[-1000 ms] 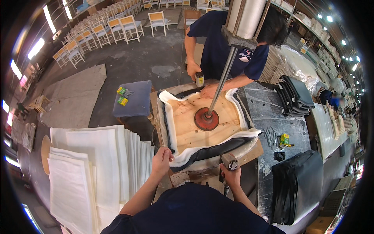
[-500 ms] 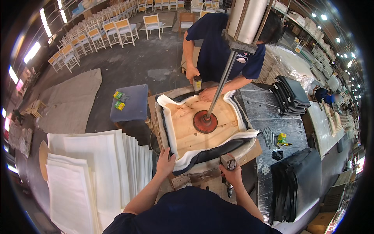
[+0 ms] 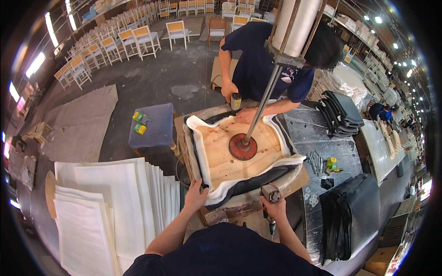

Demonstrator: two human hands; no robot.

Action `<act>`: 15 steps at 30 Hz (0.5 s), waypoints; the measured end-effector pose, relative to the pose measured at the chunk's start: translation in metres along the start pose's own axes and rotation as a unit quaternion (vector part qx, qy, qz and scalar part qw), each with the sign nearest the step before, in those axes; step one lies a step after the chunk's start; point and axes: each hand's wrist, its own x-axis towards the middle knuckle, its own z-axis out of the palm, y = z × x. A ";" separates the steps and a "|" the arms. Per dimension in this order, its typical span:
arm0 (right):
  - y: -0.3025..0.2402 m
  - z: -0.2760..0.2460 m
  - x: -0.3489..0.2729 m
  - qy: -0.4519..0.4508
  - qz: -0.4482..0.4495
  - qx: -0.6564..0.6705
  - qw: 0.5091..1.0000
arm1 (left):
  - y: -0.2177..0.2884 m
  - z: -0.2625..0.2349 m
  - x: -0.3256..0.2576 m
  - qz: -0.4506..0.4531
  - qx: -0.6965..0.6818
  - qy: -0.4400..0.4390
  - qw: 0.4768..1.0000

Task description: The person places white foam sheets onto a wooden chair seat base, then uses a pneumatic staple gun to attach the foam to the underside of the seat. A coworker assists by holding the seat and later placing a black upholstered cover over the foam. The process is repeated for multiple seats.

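Observation:
A wooden seat board (image 3: 215, 156) lies on the work stand, with white padding (image 3: 281, 162) and a black cover (image 3: 251, 182) around its edges. A red round press foot (image 3: 242, 146) on a metal rod bears on its middle. My left hand (image 3: 196, 197) grips the cover and padding at the near left corner. In my right hand (image 3: 276, 209) is a staple gun (image 3: 270, 193), held just off the near edge, its hose fitting hanging below. Across the board, a co-worker's hand holds another staple gun (image 3: 235, 101) at the far edge; their other hand (image 3: 246, 115) lies on it.
White padding sheets (image 3: 115, 193) are stacked at the left. A blue stool (image 3: 154, 126) bears small green-yellow boxes. On the right table (image 3: 299, 122) lie black covers (image 3: 347, 211), loose staple strips (image 3: 316, 162) and a green-yellow box (image 3: 332, 164). The press cylinder (image 3: 297, 27) hangs above.
The view has shifted slightly. The co-worker's staple gun and hand have moved a little at the far edge. Both my hands keep their places at the near side.

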 end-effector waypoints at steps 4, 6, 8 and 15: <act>0.000 0.001 -0.001 0.002 -0.001 -0.003 1.000 | 0.001 -0.003 0.001 0.010 -0.002 -0.006 1.000; 0.001 0.002 -0.001 0.004 0.000 -0.017 1.000 | 0.001 -0.004 0.001 0.016 0.021 -0.005 1.000; 0.002 0.002 0.000 0.005 0.004 -0.015 1.000 | 0.001 -0.005 0.001 0.016 0.012 -0.007 1.000; 0.008 0.001 0.000 0.006 0.008 -0.005 1.000 | 0.002 -0.004 0.000 0.004 -0.020 -0.017 1.000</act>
